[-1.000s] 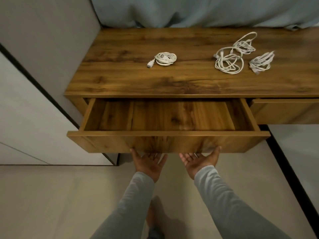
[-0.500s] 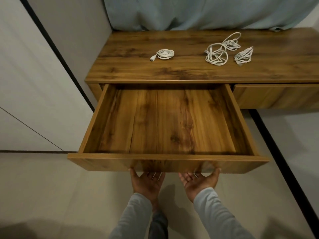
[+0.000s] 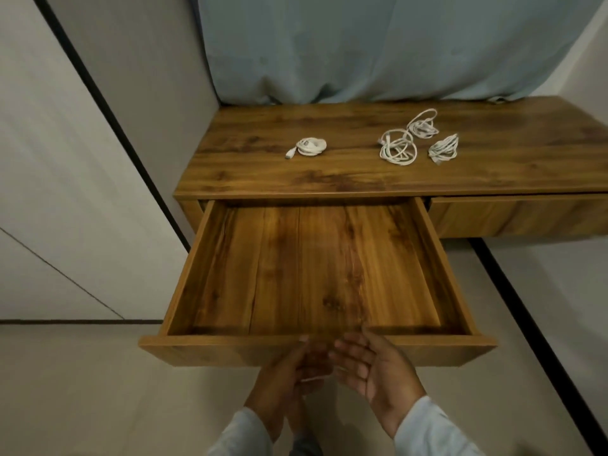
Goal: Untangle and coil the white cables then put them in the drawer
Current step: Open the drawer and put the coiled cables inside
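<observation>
Holds left hand (image 3: 289,376) and right hand (image 3: 378,370) side by side, empty, at the open drawer's (image 3: 230,341) front panel, fingers loosely straight, slightly spread. Has the white cables (image 3: 444,149) well beyond the fingertips on the desktop (image 3: 329,181): coiled cable (image 3: 311,147) past the left fingers, tangled cables (image 3: 398,152) past the right.

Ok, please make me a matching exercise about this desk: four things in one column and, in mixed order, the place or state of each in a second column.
Things
1. small coiled cable
2. big loose cable tangle
3. left drawer
4. right drawer

Places or states
A. closed
B. pulled out, nothing inside
C. alone on the left part of the desktop
D. on the right part of the desktop

Pairs: 1-C, 2-D, 3-B, 4-A
</observation>
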Demonstrator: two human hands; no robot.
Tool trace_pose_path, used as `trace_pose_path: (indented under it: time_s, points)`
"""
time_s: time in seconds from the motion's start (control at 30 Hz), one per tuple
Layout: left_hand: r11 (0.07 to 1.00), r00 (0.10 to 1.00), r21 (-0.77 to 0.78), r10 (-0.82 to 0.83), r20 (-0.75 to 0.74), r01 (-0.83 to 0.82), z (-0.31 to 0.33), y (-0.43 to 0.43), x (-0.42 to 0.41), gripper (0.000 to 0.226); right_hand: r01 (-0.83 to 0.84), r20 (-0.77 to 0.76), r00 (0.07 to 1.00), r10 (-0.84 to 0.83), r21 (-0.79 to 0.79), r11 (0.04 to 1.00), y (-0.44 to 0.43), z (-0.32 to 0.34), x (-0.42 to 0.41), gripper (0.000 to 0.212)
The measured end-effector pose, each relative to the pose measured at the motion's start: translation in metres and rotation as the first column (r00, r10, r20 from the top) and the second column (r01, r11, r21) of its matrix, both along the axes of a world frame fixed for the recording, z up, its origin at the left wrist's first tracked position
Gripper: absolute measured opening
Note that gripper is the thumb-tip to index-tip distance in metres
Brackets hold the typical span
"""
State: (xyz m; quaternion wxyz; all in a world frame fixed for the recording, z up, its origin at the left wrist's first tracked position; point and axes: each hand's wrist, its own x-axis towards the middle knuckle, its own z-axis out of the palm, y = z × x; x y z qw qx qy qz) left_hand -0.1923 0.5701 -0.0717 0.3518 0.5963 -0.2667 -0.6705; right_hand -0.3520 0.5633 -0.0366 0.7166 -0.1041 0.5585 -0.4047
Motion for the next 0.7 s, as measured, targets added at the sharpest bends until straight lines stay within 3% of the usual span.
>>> trace_pose_path:
  time_s: [0.1,0.3,0.4,0.53,0.6,0.7]
  points:
    - [0.987,1.0,-0.16,-0.016,0.022,0.019,0.052,-0.048,-0.011,0.035,0.035,0.009,0.999,-0.034,-0.126,0.991,-0.052,0.033,-0.001,0.034]
    - [0.934,0.99,-0.352,-0.005,0.141,0.055,0.095,-0.199,-0.029,0.022,0.081,-0.078,0.991,-0.108,-0.289,0.954,-0.196,0.074,-0.011,0.032]
    - [0.907,0.974,-0.411,0.007,0.226,0.089,0.098,-0.283,-0.033,0.017,0.053,-0.218,0.967,-0.128,-0.321,0.946,-0.276,0.084,-0.023,0.025]
    - [0.853,0.911,-0.485,0.029,0.411,0.192,0.098,-0.391,-0.045,0.03,0.081,-0.427,0.86,-0.28,-0.427,0.901,-0.379,0.085,-0.047,0.01]
    - [0.809,0.867,-0.532,0.058,0.495,0.25,0.097,-0.441,-0.054,0.025,0.0,-0.627,0.687,-0.368,-0.506,0.862,-0.428,0.079,-0.061,0.018]
    - [0.703,0.706,-0.607,0.211,0.676,0.371,0.096,-0.499,-0.054,0.033,-0.319,-0.879,0.152,-0.452,-0.477,0.819,-0.481,0.065,-0.086,0.039]
